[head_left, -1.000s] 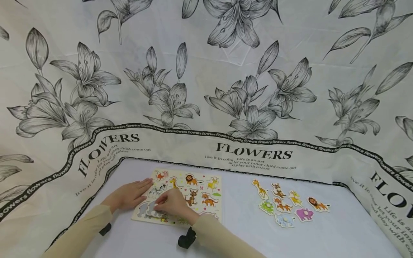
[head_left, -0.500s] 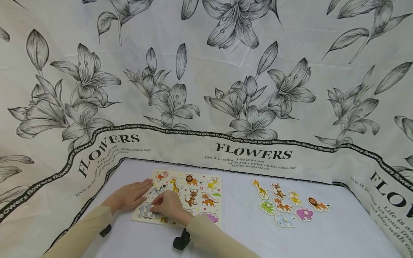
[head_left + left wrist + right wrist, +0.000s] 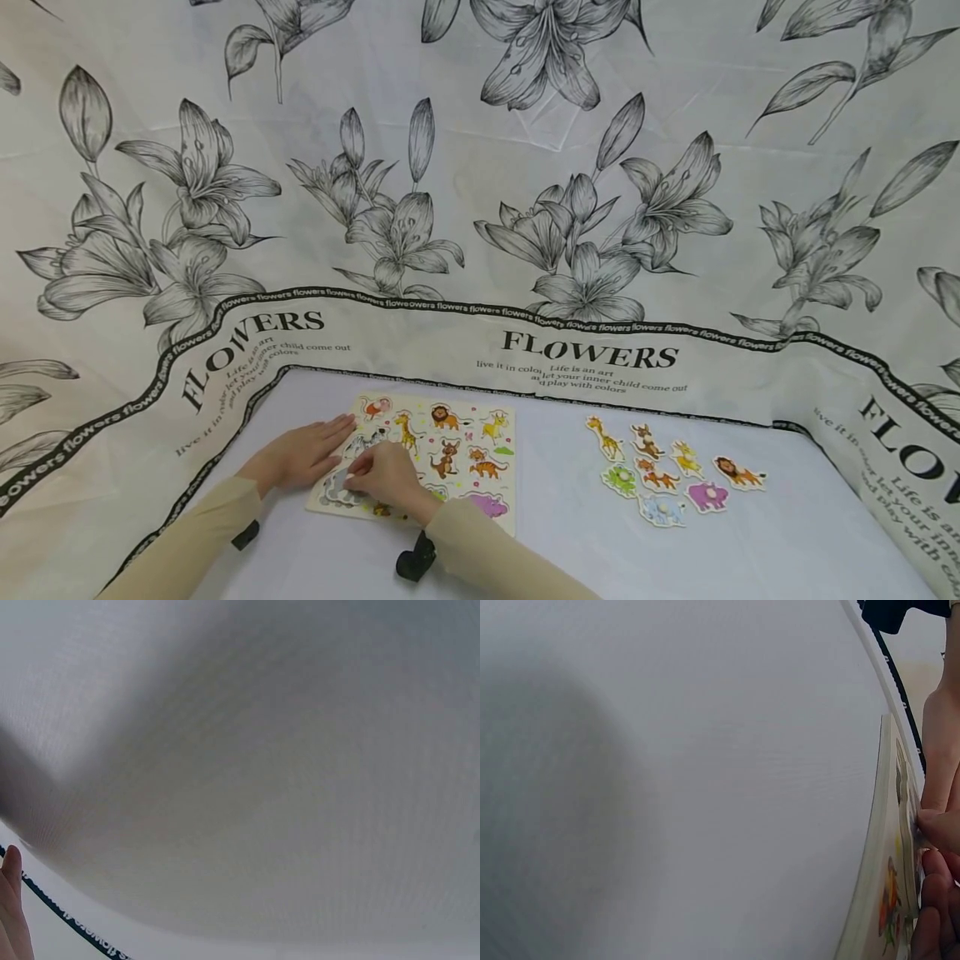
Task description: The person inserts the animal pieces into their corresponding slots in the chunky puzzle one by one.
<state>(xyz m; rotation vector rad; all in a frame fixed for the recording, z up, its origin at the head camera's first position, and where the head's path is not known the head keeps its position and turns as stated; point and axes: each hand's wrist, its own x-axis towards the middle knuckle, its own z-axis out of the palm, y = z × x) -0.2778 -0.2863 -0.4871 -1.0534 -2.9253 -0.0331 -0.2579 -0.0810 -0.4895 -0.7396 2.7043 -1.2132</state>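
Note:
A cream puzzle board [image 3: 411, 407] printed with animals lies on the white table. My left hand [image 3: 303, 454] rests flat on its left edge, fingers straight. My right hand [image 3: 393, 479] pinches a grey animal puzzle piece [image 3: 335, 493] over the board's lower left corner; the fingers partly cover it, and I cannot tell whether it sits fully in a slot. In the right wrist view, the curled right fingers [image 3: 934, 900] are beside the board's edge [image 3: 877, 817]. Only a bit of a hand [image 3: 13, 911] shows in the left wrist view.
Right of the board lie several loose animal pieces, among them a giraffe [image 3: 604, 440], a lion [image 3: 739, 475], a purple hippo-like piece [image 3: 707, 498] and a light blue piece [image 3: 662, 511]. A flower-printed cloth [image 3: 420, 333] rises behind the table.
My right hand has shifted a little to the left with the grey piece, towards the board's lower left corner, uncovering more of the printed purple animal. My left hand has stayed still.

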